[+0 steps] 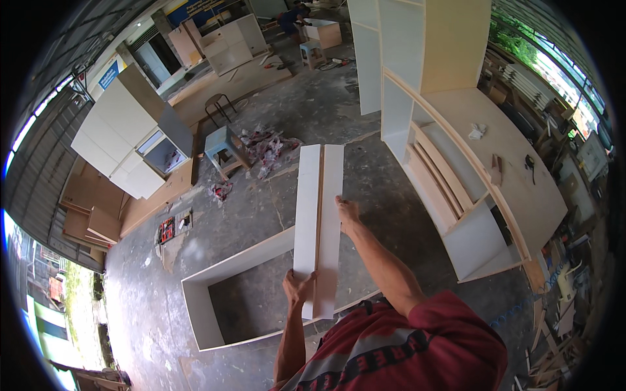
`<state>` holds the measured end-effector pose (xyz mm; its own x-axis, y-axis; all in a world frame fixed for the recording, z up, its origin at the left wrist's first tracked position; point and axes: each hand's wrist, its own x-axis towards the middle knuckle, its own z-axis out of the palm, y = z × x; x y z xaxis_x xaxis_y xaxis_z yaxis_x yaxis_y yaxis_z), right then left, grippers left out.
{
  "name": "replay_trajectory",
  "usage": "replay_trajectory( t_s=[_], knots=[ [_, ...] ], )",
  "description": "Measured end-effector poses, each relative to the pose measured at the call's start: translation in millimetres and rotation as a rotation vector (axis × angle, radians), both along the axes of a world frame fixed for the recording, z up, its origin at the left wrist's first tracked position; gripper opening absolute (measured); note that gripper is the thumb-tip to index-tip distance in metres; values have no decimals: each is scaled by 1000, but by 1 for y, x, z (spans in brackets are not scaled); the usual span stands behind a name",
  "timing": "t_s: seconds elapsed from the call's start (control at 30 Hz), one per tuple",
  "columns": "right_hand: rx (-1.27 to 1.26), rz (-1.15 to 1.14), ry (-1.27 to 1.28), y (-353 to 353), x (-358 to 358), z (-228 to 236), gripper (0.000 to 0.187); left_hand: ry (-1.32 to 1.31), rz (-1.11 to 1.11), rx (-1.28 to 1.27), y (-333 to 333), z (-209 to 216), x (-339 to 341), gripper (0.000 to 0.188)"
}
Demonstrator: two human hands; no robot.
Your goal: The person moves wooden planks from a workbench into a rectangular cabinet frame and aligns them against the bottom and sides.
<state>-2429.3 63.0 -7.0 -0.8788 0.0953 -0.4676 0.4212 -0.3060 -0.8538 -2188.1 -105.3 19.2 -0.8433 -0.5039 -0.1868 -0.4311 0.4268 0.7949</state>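
Left grip [299,287] and right grip [348,212] clasp white boards [308,212]; frame [203,313] below, blue stool [219,139] beyond

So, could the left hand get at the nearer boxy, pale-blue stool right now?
Probably not: the left hand is gripping the long white-and-brown board, and the stool seems beyond arm's reach, past the white rectangular frame.
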Motion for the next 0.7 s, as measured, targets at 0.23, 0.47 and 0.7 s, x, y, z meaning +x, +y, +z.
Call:
replay_trajectory(
  t_s=[0.23, 0.47, 0.7],
  knots=[
    [40, -194, -55, -11, 2, -26, 35, 60, 227, -9, -24, -4, 11, 72],
    [312, -225, -260, 0, 52, 8, 40, 389, 496, 156, -83, -5, 50, 46],
    [248, -186, -171, 35, 91, -100, 22, 368, 658, 415, -73, -27, 97, 37]
  ],
)
